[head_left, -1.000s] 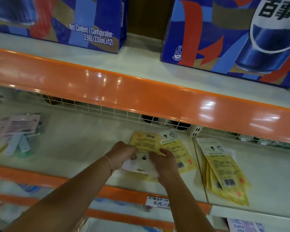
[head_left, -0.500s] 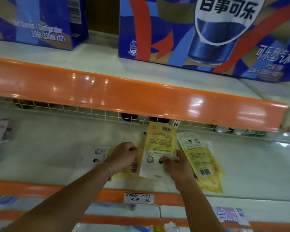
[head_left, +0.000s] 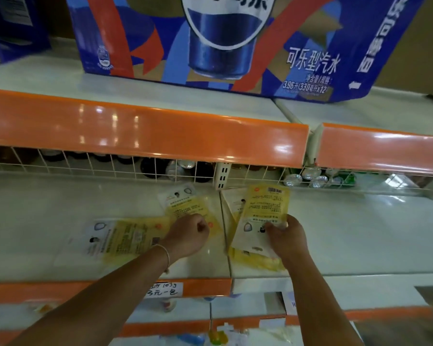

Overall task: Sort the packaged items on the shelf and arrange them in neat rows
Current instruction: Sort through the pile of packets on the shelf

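Note:
Several flat yellow-and-white packets lie on the white middle shelf point(head_left: 48, 211). My right hand point(head_left: 286, 236) grips one packet point(head_left: 263, 211) by its lower white part and holds it over a small stack of the same packets point(head_left: 258, 260). My left hand point(head_left: 189, 233) is curled into a fist, resting on the lower edge of another packet point(head_left: 185, 206) that lies tilted. A third packet point(head_left: 120, 238) lies sideways to the left of that hand. Whether the left fingers pinch anything is hidden.
An orange-edged upper shelf point(head_left: 145, 131) overhangs the packets and carries big blue cola cartons point(head_left: 210, 46). A white wire fence point(head_left: 105, 166) with bottles and cans behind it closes the back. A handwritten price tag point(head_left: 164, 289) sits on the front rail.
My right hand has carried its packet to the right, over the stack there. My left hand stays by the left packets. The view has swung right.

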Demonstrator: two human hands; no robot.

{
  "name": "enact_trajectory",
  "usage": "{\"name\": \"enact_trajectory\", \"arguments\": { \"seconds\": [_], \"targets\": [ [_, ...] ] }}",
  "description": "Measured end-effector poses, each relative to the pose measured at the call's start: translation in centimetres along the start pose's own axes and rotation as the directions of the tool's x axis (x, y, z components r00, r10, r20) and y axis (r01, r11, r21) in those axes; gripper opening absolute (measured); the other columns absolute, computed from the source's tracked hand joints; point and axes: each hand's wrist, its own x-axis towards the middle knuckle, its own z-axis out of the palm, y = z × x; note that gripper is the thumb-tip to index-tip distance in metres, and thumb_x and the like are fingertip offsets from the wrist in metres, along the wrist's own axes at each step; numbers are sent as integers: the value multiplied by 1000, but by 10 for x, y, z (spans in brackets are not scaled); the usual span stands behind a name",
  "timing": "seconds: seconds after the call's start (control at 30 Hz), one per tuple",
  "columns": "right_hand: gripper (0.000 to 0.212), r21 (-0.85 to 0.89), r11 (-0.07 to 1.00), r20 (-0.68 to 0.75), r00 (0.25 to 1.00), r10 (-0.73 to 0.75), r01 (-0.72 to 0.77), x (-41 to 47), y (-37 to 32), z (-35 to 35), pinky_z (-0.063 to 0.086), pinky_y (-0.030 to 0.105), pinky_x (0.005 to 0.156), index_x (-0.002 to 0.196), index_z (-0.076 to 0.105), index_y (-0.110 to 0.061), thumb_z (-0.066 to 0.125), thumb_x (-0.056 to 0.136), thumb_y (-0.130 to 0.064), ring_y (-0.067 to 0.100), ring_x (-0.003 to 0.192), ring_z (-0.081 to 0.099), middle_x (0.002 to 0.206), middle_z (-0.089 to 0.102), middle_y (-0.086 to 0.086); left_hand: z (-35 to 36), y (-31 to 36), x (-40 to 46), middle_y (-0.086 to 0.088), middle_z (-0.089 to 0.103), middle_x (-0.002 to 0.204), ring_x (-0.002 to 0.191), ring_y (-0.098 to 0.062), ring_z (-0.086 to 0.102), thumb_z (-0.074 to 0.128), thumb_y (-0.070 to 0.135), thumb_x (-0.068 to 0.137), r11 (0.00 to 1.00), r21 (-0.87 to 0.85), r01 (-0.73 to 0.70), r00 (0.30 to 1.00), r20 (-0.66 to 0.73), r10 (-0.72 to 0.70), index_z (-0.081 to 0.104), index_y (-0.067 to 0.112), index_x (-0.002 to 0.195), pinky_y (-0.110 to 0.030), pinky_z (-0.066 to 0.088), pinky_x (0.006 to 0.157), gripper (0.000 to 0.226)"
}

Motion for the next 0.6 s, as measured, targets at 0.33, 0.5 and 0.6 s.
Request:
{"name": "enact_trajectory", "arguments": {
  "seconds": [0.33,0.5,0.6],
  "targets": [
    [62,-510,860,-86,994,-71,17,9,5,-2,40,44,99,135,50,-18,69,80,-40,36,119,47,129,48,15,1,-12,-10,4,69,95,85,-14,62,52,18,89,990,141,-5,1000,6,4,68,14,85,-28,52,74,17],
    [48,-486,861,-67,975,-211,152,-2,-11,26,36,43,99,128,57,-22,65,83,-35,36,119,43,131,50,13,-13,-29,-12,6,65,85,77,-13,61,55,17,87,991,130,30,996,-93,-18,63,22,78,-35,56,70,13],
    [43,-402,882,-24,960,-278,245,-12,-21,49,35,39,100,124,61,-20,66,82,-30,36,115,45,127,54,15,-30,-45,-14,4,62,90,73,-13,60,55,19,88,993,104,50,986,-161,-32,60,26,82,-29,52,63,11]
  ]
}}
